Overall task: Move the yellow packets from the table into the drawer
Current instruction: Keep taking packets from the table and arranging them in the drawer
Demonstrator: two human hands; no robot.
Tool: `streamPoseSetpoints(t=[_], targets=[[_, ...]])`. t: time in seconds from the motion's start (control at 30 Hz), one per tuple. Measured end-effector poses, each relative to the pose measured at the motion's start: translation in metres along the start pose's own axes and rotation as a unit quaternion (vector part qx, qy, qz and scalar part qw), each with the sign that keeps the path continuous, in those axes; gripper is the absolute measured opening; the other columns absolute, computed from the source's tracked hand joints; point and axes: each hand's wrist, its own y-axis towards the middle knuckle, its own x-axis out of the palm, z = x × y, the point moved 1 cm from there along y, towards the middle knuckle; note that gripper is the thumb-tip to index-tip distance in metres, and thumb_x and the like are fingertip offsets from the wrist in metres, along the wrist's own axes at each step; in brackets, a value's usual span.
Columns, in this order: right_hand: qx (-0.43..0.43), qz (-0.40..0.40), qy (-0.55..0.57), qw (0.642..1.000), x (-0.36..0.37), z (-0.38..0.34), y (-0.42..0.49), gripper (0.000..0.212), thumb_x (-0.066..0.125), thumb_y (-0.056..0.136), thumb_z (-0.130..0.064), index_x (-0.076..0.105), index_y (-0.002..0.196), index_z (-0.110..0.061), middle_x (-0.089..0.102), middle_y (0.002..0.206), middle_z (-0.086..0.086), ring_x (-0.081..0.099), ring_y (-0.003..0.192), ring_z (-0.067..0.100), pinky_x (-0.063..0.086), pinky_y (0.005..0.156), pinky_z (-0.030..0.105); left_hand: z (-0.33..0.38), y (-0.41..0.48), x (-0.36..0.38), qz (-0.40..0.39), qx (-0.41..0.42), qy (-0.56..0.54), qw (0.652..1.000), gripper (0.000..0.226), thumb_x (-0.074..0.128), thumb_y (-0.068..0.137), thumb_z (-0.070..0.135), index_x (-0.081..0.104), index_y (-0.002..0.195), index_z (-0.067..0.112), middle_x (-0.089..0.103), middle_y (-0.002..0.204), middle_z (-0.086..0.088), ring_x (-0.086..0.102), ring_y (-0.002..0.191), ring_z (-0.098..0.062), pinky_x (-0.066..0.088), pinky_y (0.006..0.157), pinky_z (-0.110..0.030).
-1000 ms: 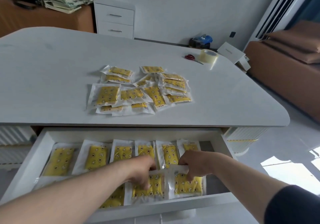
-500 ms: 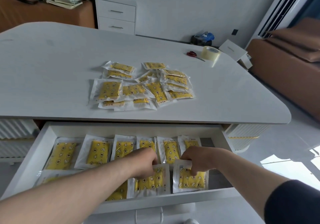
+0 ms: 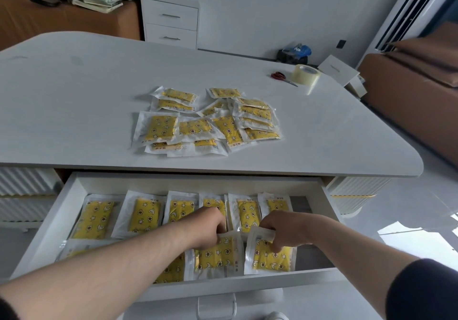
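While both arms reach into the open white drawer (image 3: 247, 286), the left hand (image 3: 208, 230) has its fingers curled over the top edge of a yellow star-printed packet in a clear plastic wrapper (image 3: 218, 256). This packet lies flat in the drawer's front row, with its yellow body showing just below the knuckles. At the right end of that same front row, the right hand (image 3: 285, 230) pinches the upper part of a second yellow packet (image 3: 271, 260). Its top left corner rises against the fingertips, and its lower half rests on the drawer floor by the front wall. A back row of yellow packets (image 3: 143, 215) lines the drawer's rear wall, partly hidden behind both hands. Above the drawer, on the white rounded tabletop (image 3: 86, 91), a loose heap of yellow packets (image 3: 205, 121) lies overlapping. Far beyond the drawer's right end sit red-handled scissors (image 3: 281, 76) touching a roll of clear tape (image 3: 306, 75).
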Motion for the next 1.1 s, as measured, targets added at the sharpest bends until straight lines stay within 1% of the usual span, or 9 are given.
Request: streamPoseSetpoints(t=[0.13, 0.23, 0.3, 0.4, 0.5, 0.77, 0.83, 0.93, 1.1], targets=[[-0.012, 0.009, 0.015, 1.000, 0.003, -0.004, 0.004, 0.037, 0.071, 0.083, -0.013, 0.062, 0.119, -0.016, 0.062, 0.103, -0.003, 0.056, 0.093, 0.017, 0.047, 0.084, 0.027, -0.002, -0.001, 0.003, -0.002, 0.003, 0.029, 1.000, 0.026, 0.060, 0.089, 0.004, 0.068, 0.111, 0.015, 0.065, 0.112, -0.003, 0.061, 0.100, -0.020, 0.051, 0.084, -0.028], [-0.010, 0.016, 0.053, 0.998, 0.004, -0.004, 0.006, 0.028, 0.064, 0.087, -0.009, 0.066, 0.113, -0.018, 0.061, 0.094, -0.006, 0.054, 0.082, 0.011, 0.045, 0.074, 0.021, -0.001, -0.001, 0.004, 0.005, 0.005, 0.059, 0.998, 0.024, 0.059, 0.088, 0.004, 0.069, 0.107, 0.015, 0.064, 0.102, -0.001, 0.059, 0.087, -0.017, 0.046, 0.072, -0.025], [-0.004, 0.030, 0.063, 0.998, 0.001, 0.000, 0.007, 0.016, 0.062, 0.089, -0.011, 0.068, 0.096, -0.024, 0.061, 0.086, -0.008, 0.053, 0.077, 0.009, 0.045, 0.070, 0.020, 0.001, -0.001, 0.004, 0.007, 0.000, 0.083, 0.997, 0.022, 0.059, 0.085, 0.005, 0.069, 0.101, 0.016, 0.064, 0.095, 0.001, 0.059, 0.083, -0.017, 0.048, 0.067, -0.026], [-0.002, 0.043, 0.071, 0.997, -0.002, 0.007, 0.005, 0.031, 0.064, 0.089, -0.015, 0.056, 0.068, -0.035, 0.056, 0.075, -0.013, 0.050, 0.070, 0.005, 0.042, 0.069, 0.020, 0.001, -0.001, 0.004, 0.006, -0.001, 0.107, 0.994, 0.018, 0.060, 0.081, 0.007, 0.068, 0.093, 0.017, 0.062, 0.089, 0.001, 0.060, 0.080, -0.017, 0.050, 0.063, -0.026], [-0.008, 0.031, 0.077, 0.997, 0.005, 0.006, 0.008, 0.027, 0.063, 0.091, -0.017, 0.058, 0.072, -0.036, 0.058, 0.077, -0.014, 0.052, 0.072, 0.004, 0.045, 0.073, 0.020, 0.001, -0.002, 0.004, 0.012, 0.013, 0.119, 0.993, 0.017, 0.064, 0.082, 0.011, 0.065, 0.097, 0.018, 0.059, 0.092, 0.002, 0.058, 0.081, -0.016, 0.045, 0.062, -0.024], [-0.002, 0.085, 0.093, 0.992, 0.025, -0.003, 0.027, 0.025, 0.059, 0.092, -0.005, 0.067, 0.093, -0.028, 0.061, 0.084, -0.006, 0.057, 0.072, 0.009, 0.045, 0.056, 0.014, -0.004, -0.001, 0.007, 0.003, 0.038, 0.107, 0.993, 0.029, 0.068, 0.084, 0.018, 0.061, 0.112, 0.021, 0.060, 0.109, 0.003, 0.057, 0.095, -0.016, 0.050, 0.081, -0.028], [-0.003, 0.098, 0.086, 0.991, 0.027, -0.004, 0.027, 0.024, 0.064, 0.089, -0.009, 0.069, 0.106, -0.025, 0.065, 0.094, -0.005, 0.062, 0.081, 0.011, 0.052, 0.064, 0.017, -0.006, -0.001, 0.007, -0.005, 0.037, 0.094, 0.995, 0.035, 0.069, 0.083, 0.022, 0.060, 0.117, 0.022, 0.061, 0.113, 0.003, 0.058, 0.098, -0.017, 0.051, 0.084, -0.029], [-0.010, 0.120, 0.076, 0.990, 0.022, -0.001, 0.024, 0.037, 0.069, 0.085, -0.013, 0.065, 0.121, -0.022, 0.066, 0.113, -0.005, 0.064, 0.100, 0.013, 0.055, 0.087, 0.023, -0.007, 0.000, 0.008, -0.005, 0.028, 0.082, 0.996, 0.032, 0.069, 0.083, 0.026, 0.060, 0.113, 0.023, 0.061, 0.109, 0.003, 0.058, 0.094, -0.015, 0.050, 0.080, -0.028], [-0.011, 0.137, 0.057, 0.989, 0.009, 0.013, 0.012, 0.021, 0.072, 0.082, -0.022, 0.064, 0.100, -0.029, 0.058, 0.096, -0.010, 0.059, 0.088, 0.009, 0.053, 0.080, 0.021, -0.005, 0.001, 0.006, 0.024, 0.019, 0.066, 0.997, 0.020, 0.068, 0.082, 0.026, 0.056, 0.098, 0.025, 0.058, 0.097, 0.007, 0.057, 0.087, -0.012, 0.049, 0.073, -0.025]])
